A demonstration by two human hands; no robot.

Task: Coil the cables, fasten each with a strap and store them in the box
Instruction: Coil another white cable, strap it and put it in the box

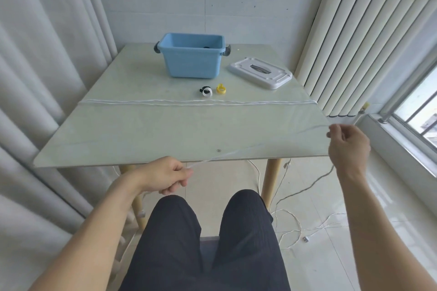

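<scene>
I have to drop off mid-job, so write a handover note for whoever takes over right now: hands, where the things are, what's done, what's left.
Left hand grips one end of a thin white cable at the near table edge; right hand pinches it off the table's right side, the cable stretched between them.
More white cables lie straight across the table; others trail on the floor.
Straps sit in front of the blue box; its white lid is off, to the right.
Done: a dark item is in the box, unclear what.
Left: coil, strap and store these cables.
</scene>
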